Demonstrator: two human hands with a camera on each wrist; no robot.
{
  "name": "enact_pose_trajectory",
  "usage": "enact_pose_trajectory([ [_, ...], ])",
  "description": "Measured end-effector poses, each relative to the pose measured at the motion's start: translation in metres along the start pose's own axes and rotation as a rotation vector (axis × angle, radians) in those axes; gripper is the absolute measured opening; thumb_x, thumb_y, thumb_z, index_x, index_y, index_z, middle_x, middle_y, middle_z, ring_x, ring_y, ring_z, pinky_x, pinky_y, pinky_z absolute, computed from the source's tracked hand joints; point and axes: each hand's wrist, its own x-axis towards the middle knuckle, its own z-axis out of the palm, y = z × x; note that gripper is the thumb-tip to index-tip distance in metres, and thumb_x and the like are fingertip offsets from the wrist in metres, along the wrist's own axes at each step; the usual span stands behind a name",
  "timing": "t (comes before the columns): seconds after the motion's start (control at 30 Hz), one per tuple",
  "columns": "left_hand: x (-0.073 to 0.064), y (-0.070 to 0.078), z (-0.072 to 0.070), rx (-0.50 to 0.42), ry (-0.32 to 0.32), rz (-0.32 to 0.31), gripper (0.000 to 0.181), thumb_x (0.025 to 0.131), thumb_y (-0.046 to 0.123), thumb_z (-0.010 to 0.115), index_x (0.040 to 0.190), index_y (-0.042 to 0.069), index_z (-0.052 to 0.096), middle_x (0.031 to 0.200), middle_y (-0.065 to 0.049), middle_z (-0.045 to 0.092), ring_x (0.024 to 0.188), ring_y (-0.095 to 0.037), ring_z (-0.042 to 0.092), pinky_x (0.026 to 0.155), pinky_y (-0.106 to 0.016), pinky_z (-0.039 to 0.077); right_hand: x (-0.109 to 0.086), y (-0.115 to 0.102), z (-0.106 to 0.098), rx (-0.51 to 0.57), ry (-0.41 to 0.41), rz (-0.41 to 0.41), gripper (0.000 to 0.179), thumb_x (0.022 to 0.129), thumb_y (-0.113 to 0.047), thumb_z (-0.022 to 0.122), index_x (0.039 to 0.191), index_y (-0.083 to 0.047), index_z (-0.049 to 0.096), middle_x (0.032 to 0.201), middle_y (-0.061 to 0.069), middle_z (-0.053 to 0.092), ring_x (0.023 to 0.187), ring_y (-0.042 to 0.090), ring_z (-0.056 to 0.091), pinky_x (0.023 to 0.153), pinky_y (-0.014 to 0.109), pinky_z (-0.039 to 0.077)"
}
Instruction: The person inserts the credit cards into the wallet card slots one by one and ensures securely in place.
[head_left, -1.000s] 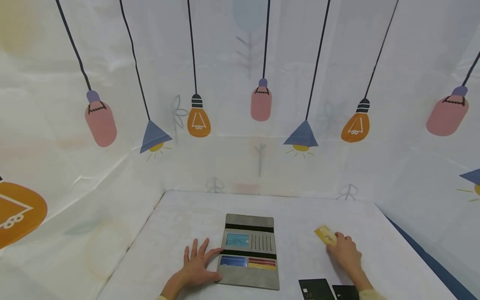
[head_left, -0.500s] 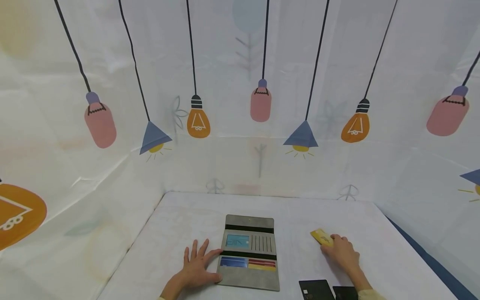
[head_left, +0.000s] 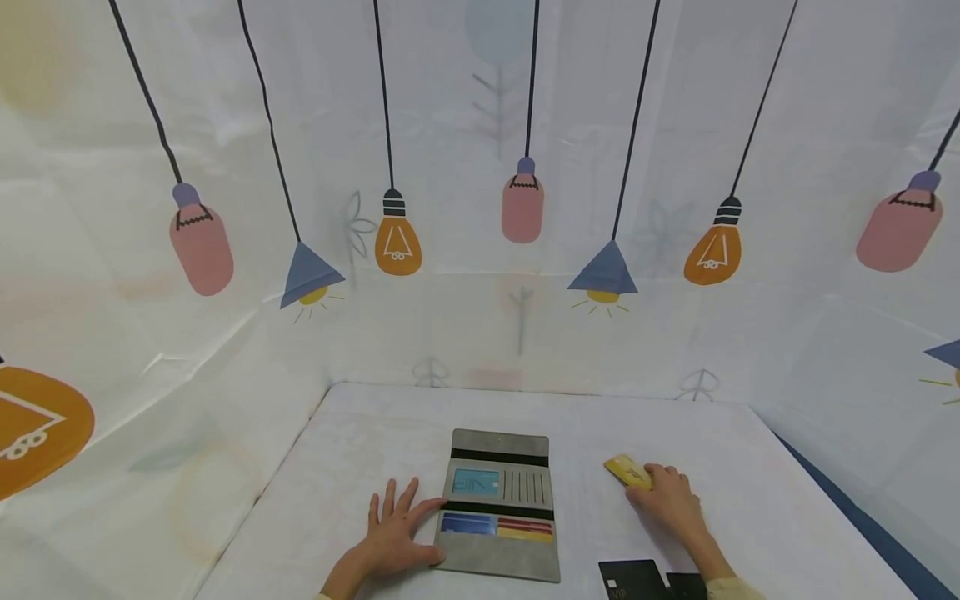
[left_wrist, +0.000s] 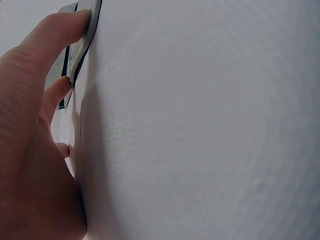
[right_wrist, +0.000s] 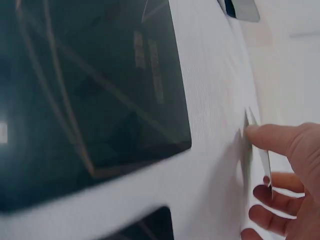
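An open grey wallet (head_left: 497,560) with black bands lies flat at mid-table. A light-blue card (head_left: 476,482) sits in its upper left pocket; blue cards (head_left: 468,523) and red and yellow cards (head_left: 524,528) fill the lower pockets. My left hand (head_left: 392,533) lies spread with thumb and index finger touching the wallet's left edge, as the left wrist view also shows. To the right of the wallet, my right hand (head_left: 670,502) pinches a yellow card (head_left: 627,471) between thumb and fingers; the right wrist view shows this card (right_wrist: 259,145) edge-on.
Two black cards lie near the front of the white table (head_left: 375,417): a larger card (head_left: 633,579) marked VIP and another card (head_left: 686,586) beside it, partly under the right wrist. White fabric (head_left: 465,333) printed with lamps surrounds the table.
My right hand has moved left with the yellow card, towards the wallet. The left hand and the wallet stay where they were.
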Motion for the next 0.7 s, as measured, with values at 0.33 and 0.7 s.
enact_pose_trajectory([
  [0.33,0.001,-0.002,0.002,-0.002,0.0,-0.002,0.076,0.072,0.059,0.076,0.14,0.034,0.051,0.162,-0.02,0.017,0.146,-0.053,-0.009,0.109,-0.07,-0.014,-0.003,-0.027,0.009,0.018,0.049,-0.218,0.059,0.081,-0.027,0.078,0.133,-0.006,0.058,0.109,0.022,0.061,0.099,0.039,0.058,0.072,0.057,0.051],
  [0.7,0.001,-0.001,0.002,0.012,0.004,-0.004,0.075,0.072,0.056,0.077,0.139,0.035,0.052,0.162,-0.02,0.017,0.146,-0.053,-0.008,0.109,-0.071,-0.013,-0.012,-0.066,0.017,0.012,0.073,-0.337,0.037,0.083,-0.022,0.078,0.119,-0.019,0.068,0.097,0.01,0.057,0.089,0.028,0.055,0.065,0.046,0.047],
])
